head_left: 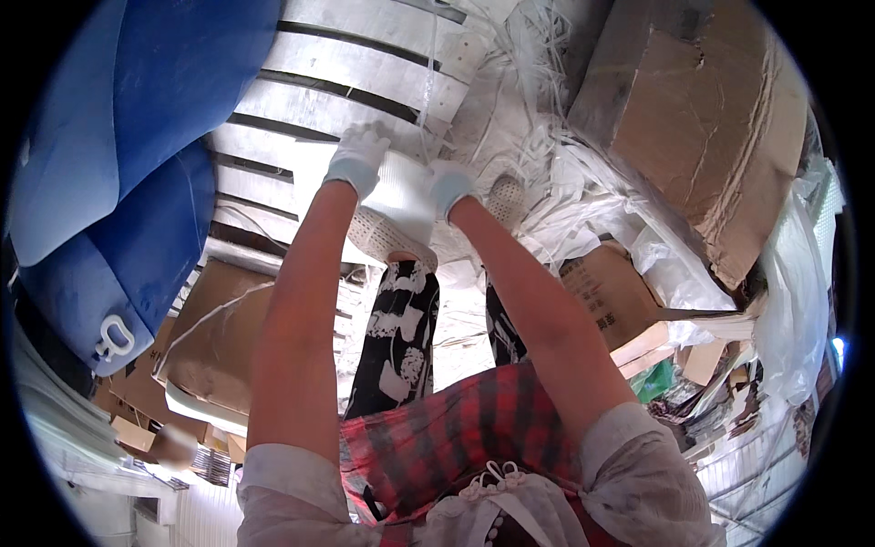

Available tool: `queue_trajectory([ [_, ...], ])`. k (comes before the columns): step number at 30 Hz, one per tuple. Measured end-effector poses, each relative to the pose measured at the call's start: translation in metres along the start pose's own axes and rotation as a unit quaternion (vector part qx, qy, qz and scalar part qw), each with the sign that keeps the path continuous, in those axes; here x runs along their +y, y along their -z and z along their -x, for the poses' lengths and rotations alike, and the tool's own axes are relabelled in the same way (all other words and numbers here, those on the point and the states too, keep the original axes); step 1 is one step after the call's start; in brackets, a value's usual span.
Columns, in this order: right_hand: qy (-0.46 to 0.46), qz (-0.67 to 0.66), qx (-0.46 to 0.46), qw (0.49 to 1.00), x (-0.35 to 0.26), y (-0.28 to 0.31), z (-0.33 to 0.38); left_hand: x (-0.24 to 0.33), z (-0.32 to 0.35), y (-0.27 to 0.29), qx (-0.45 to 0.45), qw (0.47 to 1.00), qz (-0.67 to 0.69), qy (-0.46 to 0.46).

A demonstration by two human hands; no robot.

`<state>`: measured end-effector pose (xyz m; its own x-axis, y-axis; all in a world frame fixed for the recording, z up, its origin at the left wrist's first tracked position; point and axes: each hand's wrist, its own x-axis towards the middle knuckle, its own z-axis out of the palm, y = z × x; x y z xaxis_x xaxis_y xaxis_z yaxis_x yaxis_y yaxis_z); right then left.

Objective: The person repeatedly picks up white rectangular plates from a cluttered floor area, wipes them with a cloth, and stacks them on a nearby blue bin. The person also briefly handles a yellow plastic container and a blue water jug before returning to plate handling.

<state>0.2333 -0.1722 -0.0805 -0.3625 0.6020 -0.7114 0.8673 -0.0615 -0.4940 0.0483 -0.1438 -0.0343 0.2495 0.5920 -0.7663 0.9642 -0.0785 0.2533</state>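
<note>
A white, faintly ribbed block or stack of sheets point(407, 193) is between my hands, close to my feet; its exact kind is hard to make out in the glare. My left hand point(359, 157), in a white glove with a pale blue cuff, closes on its far left edge with bent fingers. On its right edge is my right hand point(451, 186), gloved the same way and closed, its fingertips mostly hidden. Part of the block overlaps my left shoe point(374, 233). A thin clear strap point(428, 77) runs down toward the hands from the far side.
White slatted pallet boards point(337, 66) lie ahead. Large blue plastic sheets point(173, 87) stand at left, above a brown carton point(223, 324). A big worn cardboard box point(702, 118) fills the far right. Loose white strips point(556, 205) and clear plastic film point(793, 283) litter the right side.
</note>
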Motion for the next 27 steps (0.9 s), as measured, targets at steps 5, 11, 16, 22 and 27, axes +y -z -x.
queue_trajectory([
  [5,0.117,0.138,-0.070,0.981,-0.060,-0.013,0.080,-0.003,0.022,-0.016,-0.009,0.973,0.178,0.145],
  [11,0.175,0.278,-0.172,0.929,-0.114,-0.088,0.137,-0.026,0.135,-0.132,0.146,0.989,-0.006,-0.019],
  [16,0.200,0.229,-0.131,0.944,-0.092,-0.069,0.098,0.001,0.149,-0.067,0.108,0.992,0.054,0.043],
  [22,0.130,0.214,-0.212,0.945,-0.043,0.061,-0.025,-0.128,0.100,-0.049,0.278,0.909,0.222,0.218],
  [27,0.181,0.065,-0.172,0.966,-0.150,0.020,-0.073,-0.140,0.052,-0.102,0.207,0.933,0.247,0.158],
])
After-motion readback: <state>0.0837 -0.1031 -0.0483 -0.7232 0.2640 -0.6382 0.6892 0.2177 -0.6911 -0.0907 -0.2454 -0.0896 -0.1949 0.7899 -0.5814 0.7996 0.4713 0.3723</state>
